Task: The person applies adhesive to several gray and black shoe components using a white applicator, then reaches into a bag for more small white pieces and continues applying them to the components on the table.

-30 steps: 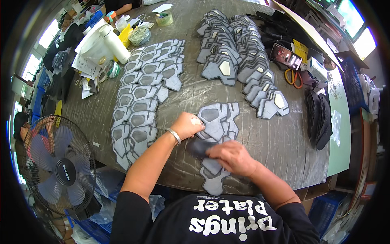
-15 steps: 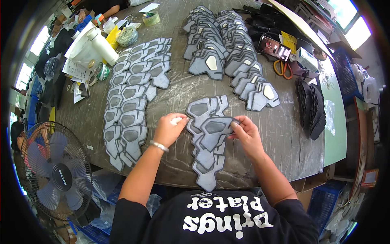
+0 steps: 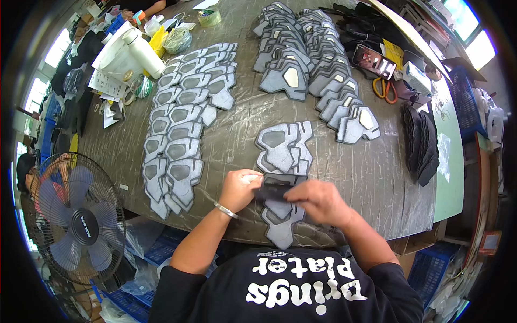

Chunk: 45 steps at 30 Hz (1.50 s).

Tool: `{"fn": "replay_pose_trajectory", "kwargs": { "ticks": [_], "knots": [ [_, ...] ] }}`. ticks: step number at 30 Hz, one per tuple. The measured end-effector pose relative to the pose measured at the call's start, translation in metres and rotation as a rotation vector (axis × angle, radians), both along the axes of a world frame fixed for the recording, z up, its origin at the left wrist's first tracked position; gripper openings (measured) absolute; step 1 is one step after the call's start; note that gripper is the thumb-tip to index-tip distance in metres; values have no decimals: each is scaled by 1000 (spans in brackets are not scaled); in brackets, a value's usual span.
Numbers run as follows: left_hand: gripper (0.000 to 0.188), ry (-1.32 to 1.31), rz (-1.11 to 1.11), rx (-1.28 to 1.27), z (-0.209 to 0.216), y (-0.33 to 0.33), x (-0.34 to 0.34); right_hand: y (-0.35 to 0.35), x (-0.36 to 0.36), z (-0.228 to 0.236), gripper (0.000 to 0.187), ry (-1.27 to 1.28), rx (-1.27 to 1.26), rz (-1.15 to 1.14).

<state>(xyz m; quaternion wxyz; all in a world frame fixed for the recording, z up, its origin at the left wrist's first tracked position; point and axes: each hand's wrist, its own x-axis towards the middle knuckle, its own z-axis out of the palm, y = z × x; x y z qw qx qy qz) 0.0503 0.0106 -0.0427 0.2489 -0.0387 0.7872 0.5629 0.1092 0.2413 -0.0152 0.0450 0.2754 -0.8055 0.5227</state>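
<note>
Nearest, the person's black T-shirt (image 3: 215, 293) with white lettering fills the lower edge. A black desk-style fan (image 3: 84, 226) stands at the left, and a blue crate (image 3: 433, 264) sits low at the right, beyond the surface's edge.

Both hands meet over a short overlapping run of grey panels (image 3: 281, 229), notched in outline and edged darker, lying on the surface (image 3: 231, 137) in front of the person. The left hand (image 3: 240, 189), with a silver bracelet (image 3: 225, 210) at the wrist, has its grip pinched closed, a small pale item (image 3: 252, 175) showing at the fingers; its fingertips are at the left edge of a dark panel (image 3: 274, 192). The right hand (image 3: 321, 202) is blurred, its grip closed on that dark panel's right side, though the exact fingertip contact is smeared. The dark panel lies over the middle of the run, between the 2 hands.

To the left, long overlapping columns of similar panels (image 3: 183, 171) reach away across the surface. To the right sit a stack of black pads (image 3: 420, 148) and, farther off, orange-handled scissors (image 3: 385, 91) just below a phone (image 3: 374, 63). Farther up, 2 columns of panels with cream patches (image 3: 283, 83) run side by side. A white bottle (image 3: 143, 53) stands at the far left. At the top edge, another person's forearm (image 3: 155, 7) shows.
</note>
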Motion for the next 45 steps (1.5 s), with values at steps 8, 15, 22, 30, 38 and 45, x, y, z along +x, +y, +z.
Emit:
{"fn": "replay_pose_trajectory", "kwargs": {
  "ticks": [8,15,22,30,38,45],
  "knots": [
    [13,445,-16,-138,-29,8,6,-2,48,19,23,-47,-224,98],
    [17,151,49,109,-7,1,7,58,26,-9,30,-522,-526,-778],
    [34,90,246,437,17,0,19,56,22,1,36,254,551,-913],
    [63,-4,-245,693,41,39,33,-3,10,38,21,-439,-31,-285],
    [29,-126,4,645,26,56,31,31,22,13,16,-734,-614,-483],
    [24,-177,-96,495,25,84,36,40,44,1,23,-800,-761,-556]
  ]
}}
